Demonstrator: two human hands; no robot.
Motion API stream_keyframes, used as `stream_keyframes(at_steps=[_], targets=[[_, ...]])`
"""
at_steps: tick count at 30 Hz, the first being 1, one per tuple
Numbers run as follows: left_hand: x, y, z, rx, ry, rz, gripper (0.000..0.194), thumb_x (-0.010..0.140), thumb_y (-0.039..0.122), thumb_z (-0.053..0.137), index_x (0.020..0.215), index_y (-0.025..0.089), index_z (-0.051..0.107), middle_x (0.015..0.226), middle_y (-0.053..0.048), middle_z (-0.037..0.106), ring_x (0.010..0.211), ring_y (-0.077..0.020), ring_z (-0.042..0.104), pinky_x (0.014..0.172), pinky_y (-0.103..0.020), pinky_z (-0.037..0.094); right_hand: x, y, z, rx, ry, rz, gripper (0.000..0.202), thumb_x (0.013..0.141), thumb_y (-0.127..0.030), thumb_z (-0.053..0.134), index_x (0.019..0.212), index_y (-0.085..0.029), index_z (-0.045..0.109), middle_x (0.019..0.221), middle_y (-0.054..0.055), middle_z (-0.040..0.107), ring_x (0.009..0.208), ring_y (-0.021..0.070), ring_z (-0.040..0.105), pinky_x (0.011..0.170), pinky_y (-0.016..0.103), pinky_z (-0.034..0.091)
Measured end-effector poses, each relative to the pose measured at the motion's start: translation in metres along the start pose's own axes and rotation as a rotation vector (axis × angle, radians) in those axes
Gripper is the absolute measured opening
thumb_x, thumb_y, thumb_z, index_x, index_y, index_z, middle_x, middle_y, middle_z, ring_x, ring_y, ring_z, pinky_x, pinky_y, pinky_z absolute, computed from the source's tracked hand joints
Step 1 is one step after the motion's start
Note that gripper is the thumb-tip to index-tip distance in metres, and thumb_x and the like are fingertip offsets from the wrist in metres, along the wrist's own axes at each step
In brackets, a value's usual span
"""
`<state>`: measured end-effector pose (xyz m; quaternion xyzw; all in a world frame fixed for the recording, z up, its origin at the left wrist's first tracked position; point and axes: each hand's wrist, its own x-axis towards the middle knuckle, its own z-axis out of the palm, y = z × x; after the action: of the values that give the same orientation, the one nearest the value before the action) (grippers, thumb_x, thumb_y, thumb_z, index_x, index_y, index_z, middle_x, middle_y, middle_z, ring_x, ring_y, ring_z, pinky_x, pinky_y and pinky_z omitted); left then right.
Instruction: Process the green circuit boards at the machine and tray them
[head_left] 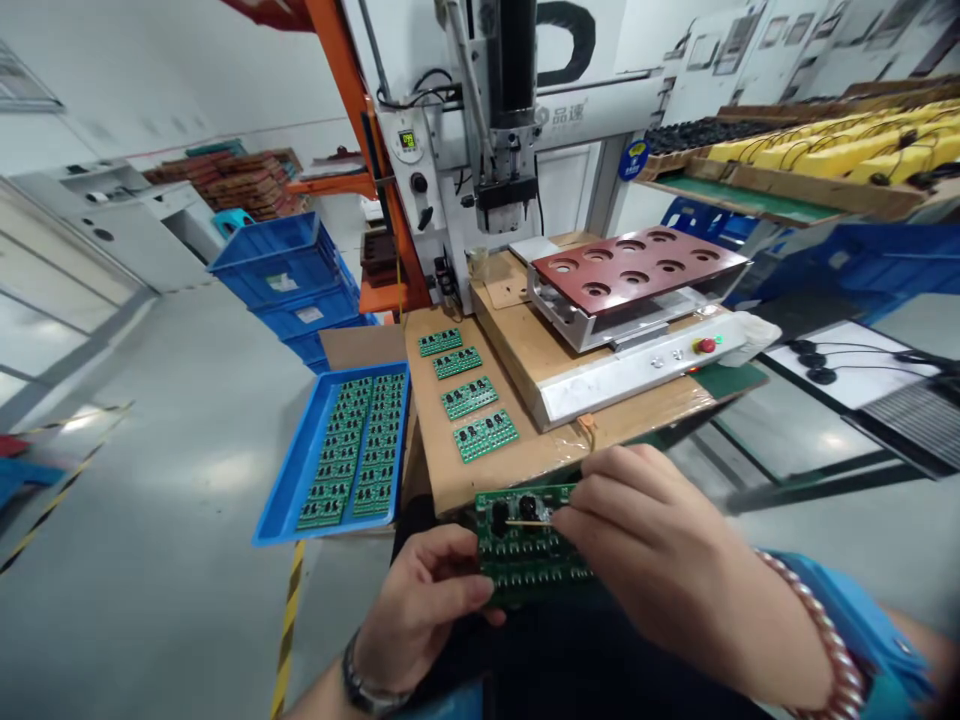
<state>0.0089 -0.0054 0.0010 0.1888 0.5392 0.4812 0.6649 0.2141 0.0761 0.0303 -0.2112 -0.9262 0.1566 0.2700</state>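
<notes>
Near the bottom of the head view, my left hand grips the left edge of a green circuit board, thumb on top and fingers underneath. Black round components stand along the board's far side, with rows of small metal contacts nearer me. My right hand pinches a thin wooden stick over the board. Its tip reaches the leftmost black component; whether it presses on it I cannot tell. The right part of the board is hidden behind my right hand.
Several similar boards lie in a column on the brown worktop. To the left, a blue tray holds many more. A machine with a red fixture plate stands behind. Blue crates are stacked at back left.
</notes>
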Motion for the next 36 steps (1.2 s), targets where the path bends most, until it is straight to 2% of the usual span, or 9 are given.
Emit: stream_keyframes(at_steps=[5,13,23,36], targets=[[0.0004,-0.0003,-0.0016,-0.026,-0.026,0.012,0.022,0.050,0.020,0.083,0.067,0.014,0.070,0.061,-0.004,0.068,0.056,-0.0172,0.062,0.047,-0.024,0.052,-0.0005,0.0003,-0.0011,0.021,-0.002,0.014,0.017,0.088,-0.010,0.041,0.084,-0.014,0.056,0.078,0.003,0.051,0.079,0.0166,0.040,0.069,0.034,0.030],[-0.0014,-0.0013,-0.0008,-0.035,-0.012,0.025,0.021,0.049,0.020,0.083,0.064,0.015,0.070,0.060,-0.002,0.065,0.055,-0.0144,0.059,0.046,-0.023,0.051,-0.0016,-0.0011,-0.0023,0.018,-0.005,0.022,0.017,0.086,-0.008,0.041,0.082,-0.014,0.056,0.076,0.004,0.051,0.080,0.0171,0.041,0.069,0.034,0.031],[0.0004,-0.0046,-0.0058,-0.032,-0.091,0.036,0.016,0.056,0.019,0.080,0.069,0.015,0.071,0.063,-0.004,0.068,0.058,-0.0164,0.063,0.049,-0.023,0.051,-0.0026,-0.0036,-0.0014,0.035,0.026,-0.006,0.018,0.087,-0.009,0.040,0.082,-0.013,0.056,0.075,0.004,0.051,0.077,0.0164,0.039,0.067,0.033,0.029],[0.0005,-0.0048,-0.0065,-0.023,-0.062,0.036,0.018,0.055,0.020,0.081,0.068,0.015,0.071,0.062,-0.003,0.067,0.058,-0.0160,0.061,0.049,-0.024,0.052,-0.0004,-0.0015,0.0034,0.014,0.004,-0.020,0.015,0.086,-0.011,0.042,0.084,-0.013,0.057,0.076,0.004,0.051,0.077,0.0174,0.041,0.067,0.034,0.029]])
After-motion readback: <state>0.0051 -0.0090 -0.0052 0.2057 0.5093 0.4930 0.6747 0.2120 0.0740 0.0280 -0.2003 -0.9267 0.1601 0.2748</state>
